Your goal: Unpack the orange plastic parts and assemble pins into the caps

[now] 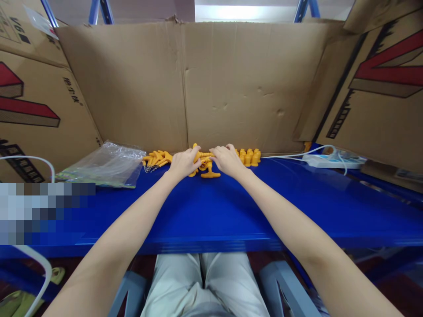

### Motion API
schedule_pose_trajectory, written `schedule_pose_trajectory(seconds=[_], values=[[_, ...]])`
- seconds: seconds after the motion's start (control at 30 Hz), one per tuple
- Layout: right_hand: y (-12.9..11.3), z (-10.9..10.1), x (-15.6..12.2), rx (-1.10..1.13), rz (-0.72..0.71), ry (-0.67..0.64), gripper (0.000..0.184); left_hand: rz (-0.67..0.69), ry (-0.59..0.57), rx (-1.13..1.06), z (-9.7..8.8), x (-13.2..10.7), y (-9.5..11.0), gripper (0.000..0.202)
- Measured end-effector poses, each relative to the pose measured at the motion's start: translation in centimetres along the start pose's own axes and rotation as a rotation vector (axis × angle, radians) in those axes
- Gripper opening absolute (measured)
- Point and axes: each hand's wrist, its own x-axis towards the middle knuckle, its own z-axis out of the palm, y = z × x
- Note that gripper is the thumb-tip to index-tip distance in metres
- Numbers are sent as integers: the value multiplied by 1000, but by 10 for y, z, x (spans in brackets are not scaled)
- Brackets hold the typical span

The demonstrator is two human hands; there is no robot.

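Head view. Left hand [181, 164]: one, palm down, fingers bent, the tips at the orange pieces [206, 167] in the middle of the table [214, 211], near its far side. Right hand [228, 159]: one, opposite, fingers curled, thumb and fingertips by a ribbed piece [206, 155]. Whether either pinches a piece or merely touches it, cannot tell. Among the middle pieces: one with a wide crossbar, lying just below the gap between the hands. Left pile [157, 157]: orange pieces, jumbled, just beside the left hand, with small chain-like bits [151, 168] along its near edge. Right group [251, 157]: orange stubby pieces, upright, close together, beyond the right hand. Plastic bag [109, 167]: clear, flat, left of the pile. Power strip [332, 161]: white, cabled, at right. Cardboard panel [238, 88]: brown, creased, standing behind everything listed.
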Motion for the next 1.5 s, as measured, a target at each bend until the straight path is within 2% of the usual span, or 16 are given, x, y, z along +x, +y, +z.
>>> schedule_pose_trajectory(seconds=[0.17, 0.33, 0.4, 0.5, 0.6, 0.67, 0.83, 0.93, 1.03, 1.17, 1.3, 1.4, 1.5], values=[[1, -2, 1, -2, 24, -22, 26, -84, -30, -89, 0, 2, -1, 42], [0, -8, 1, -39, -4, -13, 23, -227, -86, -353, 1, 9, 1, 34], [-1, -10, 1, -62, -17, -6, 24, -301, -166, -542, 1, 10, 0, 26], [-2, -10, 1, -85, -55, 7, 26, -390, -375, -843, -3, 10, -6, 11], [-3, -9, 2, -101, -92, 35, 27, -437, -557, -1037, -8, 9, -10, 14], [-2, -8, 2, -115, -99, 70, 27, -468, -600, -1089, -12, 8, -10, 16], [4, -5, -1, -100, -96, 97, 23, -462, -614, -1052, -15, 7, -4, 12], [7, -1, -2, -33, -113, -8, 19, -454, -630, -1000, -12, 7, -6, 10], [6, 4, -3, 27, -127, -123, 24, -466, -646, -983, -9, 6, -12, 10], [3, 5, -2, 5, -121, -182, 23, -479, -714, -1027, -8, 5, -18, 11], [17, 7, -4, -21, -8, -87, 21, -568, -693, -1126, -6, 3, -25, 12], [41, 12, -7, 41, 173, 41, 21, -588, -618, -1202, 0, 2, -33, 12], [68, 18, -14, 119, 395, 200, 22, -580, -483, -1313, 5, 4, -40, 7]])
